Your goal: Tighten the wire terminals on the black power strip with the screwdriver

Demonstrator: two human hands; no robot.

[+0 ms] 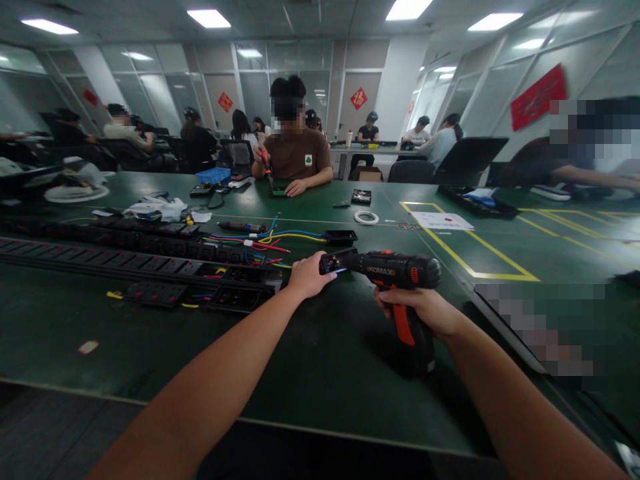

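In the head view my right hand point(420, 305) is wrapped round the grip of a black and orange cordless drill point(400, 270). The drill lies level, its nose pointing left at a small black housing point(330, 263) with parts inside. My left hand point(311, 275) grips that housing from its left side. Whether the drill's tip touches anything inside is too small to tell. Just behind the housing lies a black rectangular box point(341, 237) with blue and yellow wires point(295, 234) running into it. Long black power strips point(100, 257) stretch off to the left of my left hand.
A pen-shaped tool point(243, 227), a white ring point(367, 217) and a small black box point(361, 196) lie farther back. Yellow tape point(493, 273) marks the green table at right, near a printed sheet point(443, 221). Across the table a co-worker point(295, 157) holds a red screwdriver point(265, 160).
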